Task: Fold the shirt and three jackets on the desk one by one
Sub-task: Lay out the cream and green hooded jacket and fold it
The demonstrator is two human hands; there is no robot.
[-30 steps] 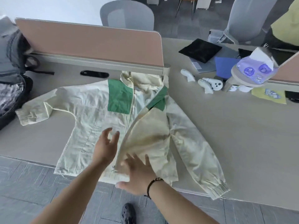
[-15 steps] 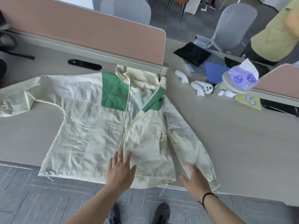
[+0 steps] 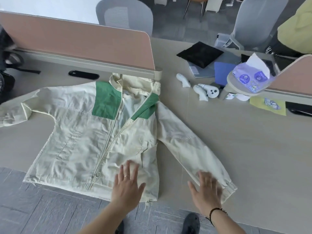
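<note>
A cream jacket (image 3: 81, 132) with green chest patches lies front up and spread out on the desk (image 3: 253, 149), zip partly open, its hem hanging at the near edge. My left hand (image 3: 127, 184) lies flat with spread fingers on the lower right front panel. My right hand (image 3: 206, 190) lies flat on the cuff end of the right sleeve, which runs diagonally toward the near edge. The left sleeve stretches out to the far left. The other garments to fold are not clearly in view.
A pink divider panel (image 3: 81, 43) stands behind the jacket. At right lie two white controllers (image 3: 200, 89), a black folded cloth (image 3: 200, 54), a blue notebook (image 3: 222, 73) and a tissue pack (image 3: 249, 73). A dark bag (image 3: 5, 65) sits far left. Grey chairs stand behind.
The right front panel, lifted a second ago, now lies flat. My left hand slid right onto that panel; my right hand moved out onto the right sleeve's cuff.
</note>
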